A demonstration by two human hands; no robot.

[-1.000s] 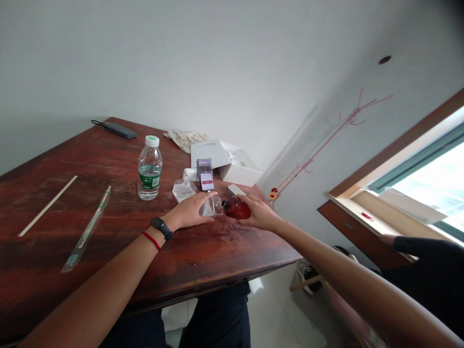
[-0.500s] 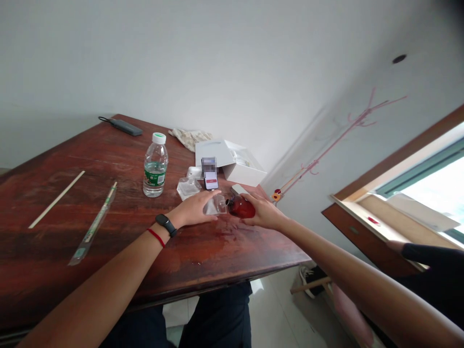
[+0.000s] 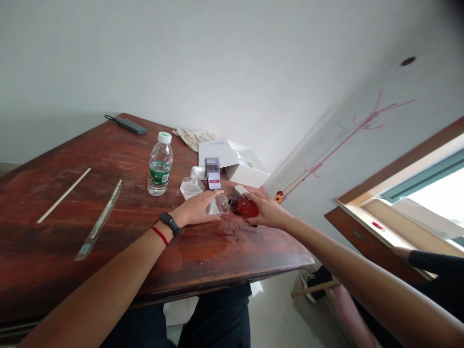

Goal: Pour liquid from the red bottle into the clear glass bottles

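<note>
Right hand grips the tilted red bottle; left hand clasps a clear container on the wet, reddish wooden table beside a white wall.

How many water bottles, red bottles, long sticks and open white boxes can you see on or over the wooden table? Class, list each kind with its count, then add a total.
water bottle: 1
red bottle, held in the right hand: 1
long sticks: 2, a bare stick and a wrapped stick
open white box: 1
Total: 5
</note>
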